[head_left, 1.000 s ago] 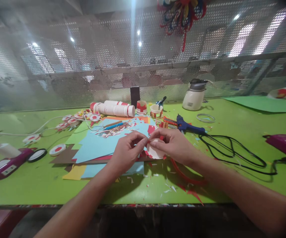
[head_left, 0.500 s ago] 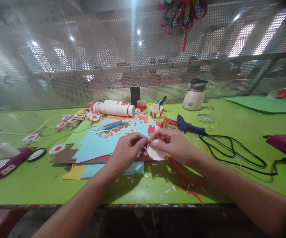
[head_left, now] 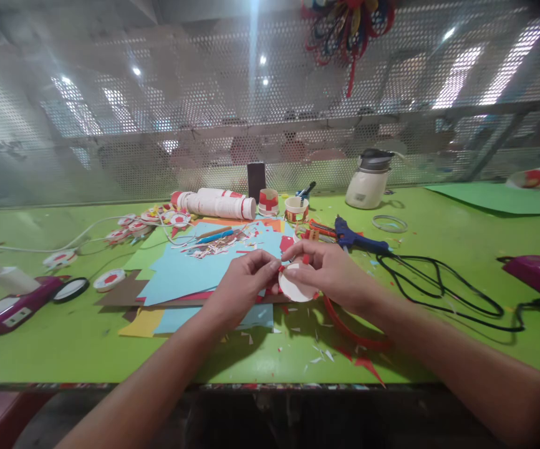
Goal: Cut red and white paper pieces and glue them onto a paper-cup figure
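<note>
Nearest the camera, two bare forearms reach forward over the front edge of the bright green desk [head_left: 55,349], where small white and red paper snippets [head_left: 319,355] and a curved red paper strip [head_left: 351,333] lie scattered just beyond the edge. Above them the left hand [head_left: 244,284] and the right hand [head_left: 330,271] meet, raised a little off the desk. Between them is a white paper disc with red trim at its rim [head_left: 294,288]: the right hand cups it from behind, its fingers [head_left: 298,249] closed over the upper edge, seemingly to keep the disc steady and turned toward the left hand. The left hand's fingers [head_left: 270,265] pinch together at the disc's left rim, on or just beside a small red piece there; whether they grip the disc itself or only that piece cannot be told. The disc looks flat and round, mostly plain white on the face shown, tilted toward the camera. Under and behind the hands lies a loose stack of coloured paper sheets, light blue on top [head_left: 190,268], with brown, red and yellow edges showing. To the left sit a magenta device [head_left: 12,305] and several small round red-and-white pieces [head_left: 110,279]. To the right a blue glue gun [head_left: 356,238] rests with its black cable [head_left: 443,290] looping away. Farther back lie a stack of white paper cups on its side [head_left: 218,204], a small red-and-white cup [head_left: 268,202], and a cream-coloured pot with a dark lid [head_left: 368,181], all before a perforated metal screen [head_left: 158,125].
</note>
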Available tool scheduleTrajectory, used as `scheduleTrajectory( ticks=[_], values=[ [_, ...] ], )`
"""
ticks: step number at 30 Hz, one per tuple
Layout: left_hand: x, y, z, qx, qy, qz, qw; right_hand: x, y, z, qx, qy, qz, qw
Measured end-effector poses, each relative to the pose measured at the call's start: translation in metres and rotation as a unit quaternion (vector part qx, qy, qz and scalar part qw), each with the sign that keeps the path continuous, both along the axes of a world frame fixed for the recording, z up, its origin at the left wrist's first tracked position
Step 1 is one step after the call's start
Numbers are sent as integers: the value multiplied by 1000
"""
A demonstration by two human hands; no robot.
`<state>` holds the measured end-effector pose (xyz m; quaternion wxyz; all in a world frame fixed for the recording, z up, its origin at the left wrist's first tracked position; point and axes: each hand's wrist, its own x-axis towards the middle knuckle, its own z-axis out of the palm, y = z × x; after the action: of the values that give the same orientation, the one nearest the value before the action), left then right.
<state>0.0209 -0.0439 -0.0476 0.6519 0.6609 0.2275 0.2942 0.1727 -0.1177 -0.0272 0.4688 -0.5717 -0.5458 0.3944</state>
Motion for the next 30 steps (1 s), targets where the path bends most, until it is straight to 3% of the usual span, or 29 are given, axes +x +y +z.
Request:
scheduleTrajectory(
  ticks=[6,12,18,30],
  values=[
    [-1,-2,4,-93,-53,-36,994,-1,-2,4,4,-36,-31,999],
    [-1,-2,3,-70,-35,-15,997,-2,-3,6,10,-52,-34,998],
    [-2,-2,5,-134,-62,-37,988,0,-1,1,17,-44,-11,999],
    [-3,-1,9,-165,-43,-36,985,-1,-7,8,23,-76,-4,997]
  ],
)
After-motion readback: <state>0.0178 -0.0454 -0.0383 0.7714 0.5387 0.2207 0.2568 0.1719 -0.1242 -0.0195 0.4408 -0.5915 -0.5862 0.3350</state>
